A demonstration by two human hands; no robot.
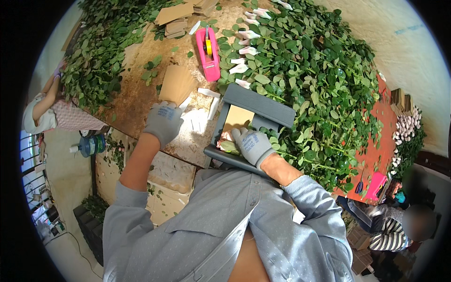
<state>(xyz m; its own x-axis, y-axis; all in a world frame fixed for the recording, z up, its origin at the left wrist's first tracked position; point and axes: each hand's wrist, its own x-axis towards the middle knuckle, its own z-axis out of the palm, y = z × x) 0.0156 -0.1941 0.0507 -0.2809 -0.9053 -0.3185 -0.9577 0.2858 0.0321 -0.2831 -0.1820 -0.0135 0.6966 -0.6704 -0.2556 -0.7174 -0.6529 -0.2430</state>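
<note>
My left hand [163, 123], in a grey glove, has its fingers closed at the near edge of a fanned stack of brown cardboard sheets [178, 84]. My right hand [254, 144], gloved alike, reaches into a dark grey holder [258, 104] with raised sides at the table's near edge. Its fingers are bent over pink rose heads [227, 139] with a few green leaves; the fingertips are partly hidden. Behind them in the holder a tan cardboard sheet [238, 116] shows. The rose stems run to the right under my right hand and the foliage.
A pink tape dispenser [209, 56] stands beyond the holder. Leafy rose stems [310, 70] heap on the right, with white-wrapped bunches [249, 50] along their left side. More foliage [101, 56] and cardboard [176, 27] lie at the far left. People work at both sides.
</note>
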